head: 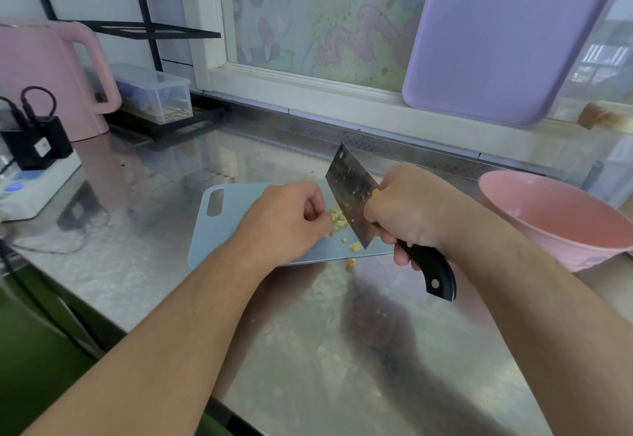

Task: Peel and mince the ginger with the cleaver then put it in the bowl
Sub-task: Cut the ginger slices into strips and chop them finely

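Ginger [339, 221] bits lie on the board [233, 230]. Right hand [407, 209] grips the cleaver [352, 192] above the board. Left hand [287, 220], fingers curled, touches the bits.

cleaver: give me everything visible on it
The cleaver has a broad rectangular steel blade with a hole near its far top corner and pale ginger bits stuck to its face. The handle is black with light rivets, curving down at the end. The right hand grips the handle right by the blade. The blade tilts, its near corner down at the blue cutting board beside the minced ginger.
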Available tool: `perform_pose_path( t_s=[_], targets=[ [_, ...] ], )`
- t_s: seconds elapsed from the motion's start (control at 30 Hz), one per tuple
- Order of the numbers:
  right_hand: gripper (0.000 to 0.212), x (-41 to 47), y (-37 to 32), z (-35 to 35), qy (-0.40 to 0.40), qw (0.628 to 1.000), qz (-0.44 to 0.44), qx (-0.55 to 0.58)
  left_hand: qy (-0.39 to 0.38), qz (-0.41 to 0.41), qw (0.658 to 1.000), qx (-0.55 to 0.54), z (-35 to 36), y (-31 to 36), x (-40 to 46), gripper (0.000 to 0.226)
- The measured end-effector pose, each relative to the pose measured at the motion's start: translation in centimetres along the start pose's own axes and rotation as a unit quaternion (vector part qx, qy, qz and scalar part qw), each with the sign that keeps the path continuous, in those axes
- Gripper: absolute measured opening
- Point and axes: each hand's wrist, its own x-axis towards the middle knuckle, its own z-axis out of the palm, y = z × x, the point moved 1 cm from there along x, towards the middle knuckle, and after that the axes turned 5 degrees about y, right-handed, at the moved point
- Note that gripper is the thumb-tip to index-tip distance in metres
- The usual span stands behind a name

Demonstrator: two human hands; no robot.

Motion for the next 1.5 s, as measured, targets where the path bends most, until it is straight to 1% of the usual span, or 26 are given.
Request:
perform_pose_path(
  t_s=[0.23,0.43,0.57,0.63,0.7,0.73,0.83,1.07,1.2,1.27,1.37,1.43,1.5],
  targets=[
    [0.012,0.2,0.3,0.0,0.004,1.0,0.0,0.005,-0.035,0.036,0.993,0.107,0.1,0.9,-0.4,0.021],
    [0.014,0.4,0.4,-0.1,0.004,1.0,-0.001,0.01,-0.031,0.053,0.986,0.153,0.6,1.1,-0.3,0.026],
    [0.015,0.4,0.5,-0.1,0.0,1.0,0.0,0.017,-0.029,0.058,0.984,0.164,0.7,1.0,-0.4,0.025],
    [0.013,0.4,0.6,-0.2,0.001,1.0,0.0,0.02,-0.025,0.048,0.991,0.125,0.6,0.8,-0.4,0.017],
    [0.014,0.4,0.6,-0.4,0.003,1.0,-0.005,0.019,-0.01,0.024,0.998,0.058,0.5,0.5,-0.3,0.007],
    [0.014,0.4,0.7,-0.5,0.004,1.0,-0.008,0.017,-0.002,0.012,0.999,0.029,0.4,0.3,-0.2,0.007],
    [0.016,0.6,0.9,-0.8,0.01,1.0,-0.02,0.012,0.0,-0.011,1.0,-0.026,0.1,0.1,0.1,0.014],
    [0.017,1.2,1.4,-1.1,0.017,0.998,-0.055,-0.008,0.024,-0.018,0.995,-0.092,-0.4,0.1,0.4,0.009],
    [0.017,1.5,1.7,-1.1,0.027,0.997,-0.072,-0.017,0.011,-0.025,0.995,-0.097,-0.6,0.3,0.4,0.012],
    [0.016,1.7,1.8,-1.1,0.027,0.997,-0.071,-0.02,0.016,-0.038,0.994,-0.104,-0.6,0.5,0.5,0.02],
    [0.013,1.6,1.8,-1.2,0.033,0.996,-0.079,-0.027,0.064,-0.062,0.984,-0.156,-0.8,0.4,0.8,0.03],
    [0.012,1.5,1.8,-1.1,0.046,0.993,-0.097,-0.055,0.116,-0.059,0.973,-0.191,-1.0,0.4,0.8,0.028],
    [0.012,1.3,1.7,-1.0,0.056,0.987,-0.115,-0.092,0.171,-0.045,0.955,-0.237,-1.5,1.1,0.5,0.025]
  ],
)
